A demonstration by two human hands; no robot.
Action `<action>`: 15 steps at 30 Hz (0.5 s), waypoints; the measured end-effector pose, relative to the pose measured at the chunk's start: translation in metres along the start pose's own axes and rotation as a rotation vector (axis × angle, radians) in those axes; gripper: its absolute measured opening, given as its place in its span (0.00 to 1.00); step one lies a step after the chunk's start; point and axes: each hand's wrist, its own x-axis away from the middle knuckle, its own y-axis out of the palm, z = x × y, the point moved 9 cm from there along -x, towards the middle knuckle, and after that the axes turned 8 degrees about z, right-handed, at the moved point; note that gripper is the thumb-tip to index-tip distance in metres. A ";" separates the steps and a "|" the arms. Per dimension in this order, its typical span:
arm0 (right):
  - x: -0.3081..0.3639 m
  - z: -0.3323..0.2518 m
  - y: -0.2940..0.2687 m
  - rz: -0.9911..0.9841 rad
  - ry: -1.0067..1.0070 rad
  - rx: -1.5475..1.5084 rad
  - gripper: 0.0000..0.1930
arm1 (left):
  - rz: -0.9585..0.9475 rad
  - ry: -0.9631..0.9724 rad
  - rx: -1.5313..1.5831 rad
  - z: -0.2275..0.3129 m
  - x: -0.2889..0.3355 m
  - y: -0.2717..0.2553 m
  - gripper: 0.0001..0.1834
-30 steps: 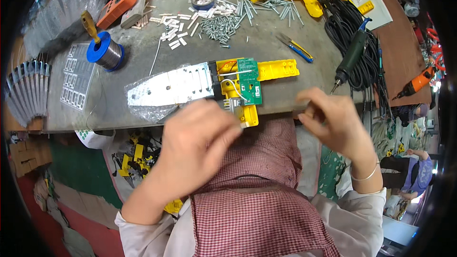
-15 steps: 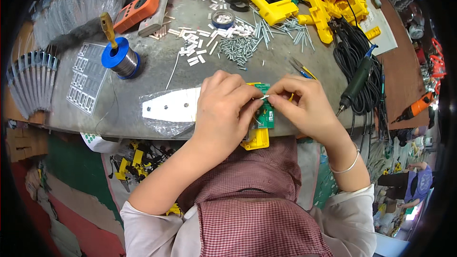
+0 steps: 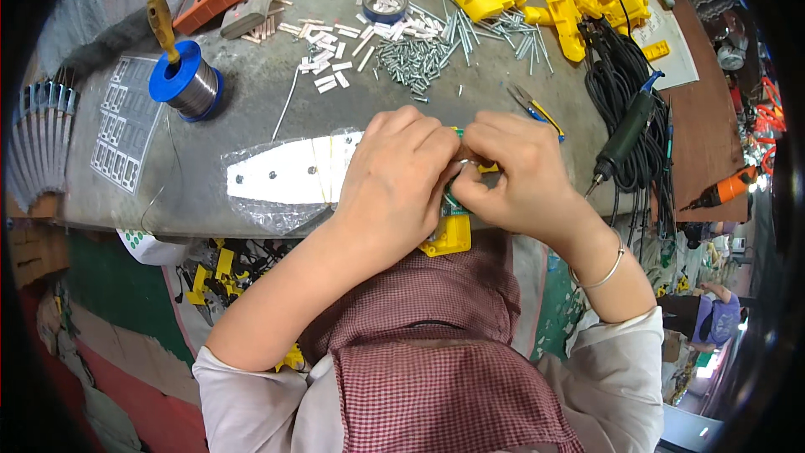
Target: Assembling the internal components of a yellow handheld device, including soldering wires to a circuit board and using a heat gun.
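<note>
pinching a thin white wire [image 3: 463,163], left hand [image 3: 402,172] and right hand [image 3: 521,169] have their fingertips closed on it, just above the board [image 3: 453,202]. light and bendy, the wire probably handles best near its end; the board looks stiff but fragile — safer by its edges. it lies on the yellow case [image 3: 450,239]. beyond, a tape ring [image 3: 385,19] holds white bits [image 3: 386,6] — a spool [image 3: 179,77], a tool's handle [image 3: 161,27].

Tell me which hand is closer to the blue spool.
Left. The left hand is to the right of the blue spool; the right hand is farther right.
</note>
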 end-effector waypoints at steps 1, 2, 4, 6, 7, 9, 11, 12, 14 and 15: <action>-0.002 -0.005 -0.001 -0.002 -0.060 0.051 0.06 | -0.011 0.002 0.004 0.001 -0.001 0.000 0.06; -0.004 -0.010 -0.002 -0.003 -0.120 0.102 0.06 | -0.014 -0.004 0.008 0.001 -0.002 0.001 0.06; -0.006 -0.010 0.000 -0.030 -0.135 0.130 0.06 | -0.014 -0.001 0.036 -0.001 -0.002 0.001 0.07; -0.008 -0.014 0.001 -0.062 -0.182 0.248 0.06 | 0.010 -0.007 0.062 -0.001 -0.003 0.000 0.07; -0.009 -0.016 -0.001 -0.066 -0.177 0.249 0.06 | 0.037 -0.006 0.086 0.000 -0.003 -0.002 0.08; -0.011 -0.018 -0.001 -0.100 -0.198 0.321 0.06 | 0.030 -0.008 0.088 -0.002 -0.004 -0.001 0.08; -0.014 0.001 -0.009 -0.125 -0.169 0.463 0.06 | 0.025 -0.011 0.088 -0.003 -0.003 -0.001 0.08; -0.012 0.012 -0.015 -0.145 -0.145 0.603 0.06 | 0.024 -0.032 0.094 -0.005 -0.002 -0.005 0.07; -0.007 0.032 -0.042 -0.183 0.029 0.553 0.08 | 0.029 -0.052 0.098 -0.010 -0.002 -0.010 0.07; 0.001 0.047 -0.061 -0.203 0.100 0.574 0.10 | 0.032 -0.069 0.130 -0.009 -0.003 -0.010 0.07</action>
